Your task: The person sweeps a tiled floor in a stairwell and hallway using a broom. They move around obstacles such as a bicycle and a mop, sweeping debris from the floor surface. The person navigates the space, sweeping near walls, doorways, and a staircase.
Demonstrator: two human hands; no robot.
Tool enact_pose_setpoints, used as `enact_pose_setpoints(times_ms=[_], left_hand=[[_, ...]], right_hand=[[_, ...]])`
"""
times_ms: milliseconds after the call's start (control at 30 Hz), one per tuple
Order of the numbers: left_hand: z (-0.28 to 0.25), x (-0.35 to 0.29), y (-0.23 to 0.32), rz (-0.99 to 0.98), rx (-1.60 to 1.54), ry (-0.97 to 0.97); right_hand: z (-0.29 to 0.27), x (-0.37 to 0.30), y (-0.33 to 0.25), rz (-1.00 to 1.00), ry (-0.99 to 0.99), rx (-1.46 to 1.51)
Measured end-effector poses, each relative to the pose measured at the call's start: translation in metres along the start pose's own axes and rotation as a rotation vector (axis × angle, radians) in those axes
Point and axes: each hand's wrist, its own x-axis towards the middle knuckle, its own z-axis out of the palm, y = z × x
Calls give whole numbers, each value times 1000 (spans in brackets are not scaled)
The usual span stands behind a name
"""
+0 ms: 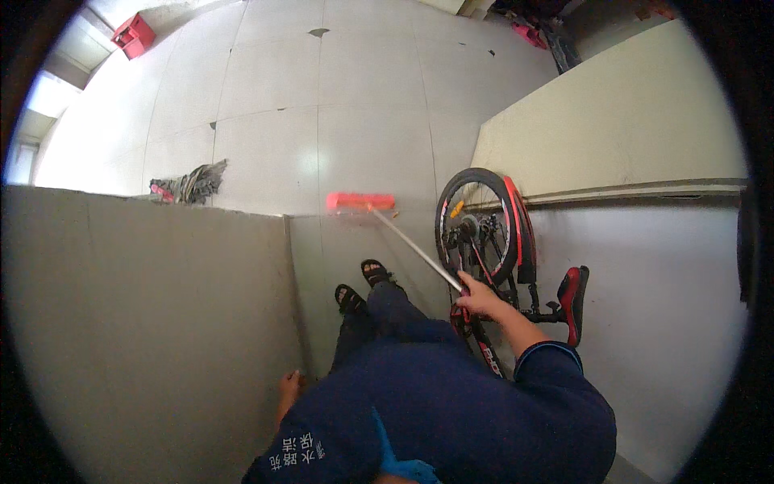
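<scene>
My right hand is closed around the pale metal handle of a broom. The handle slants down and away to the left. Its wide pinkish-red head is on the tiled floor, just ahead of my sandalled feet, with a blurred fringe below. Low on the left, beside the grey wall, hangs my left hand, its fingers curled. What it holds, if anything, is hidden.
A black and red bicycle with a red-edged saddle stands close on my right. A grey half-wall rises on my left. Beyond it lies a crumpled grey bundle. A red box sits far left; a cream panel slopes at right.
</scene>
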Motion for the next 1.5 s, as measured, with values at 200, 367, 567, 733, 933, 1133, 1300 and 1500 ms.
enact_pose_setpoints(times_ms=[200, 367, 567, 733, 933, 1133, 1300, 1500], left_hand=[[48, -25, 27, -23, -185, -74], [80, -41, 47, 15, -160, -52], [100, -40, 24, 6, -181, -55], [122, -50, 10, 17, -127, -29], [130, -94, 6, -1, -35, -6], [99, -125, -40, -168, -216, 124], [84, -134, -101, -74, -1, 127], [55, -113, -181, 24, -159, 55]], right_hand=[[-45, 93, -18, 171, 97, -40], [-24, 150, 17, 278, -23, -38], [57, 23, 55, 112, -118, 7], [-48, -15, 24, 281, -326, 797], [-104, 110, 14, 32, 95, 382], [-131, 309, 2, 161, 270, 352], [-15, 342, -6, 194, 208, 293], [162, 197, 31, 47, 73, -15]])
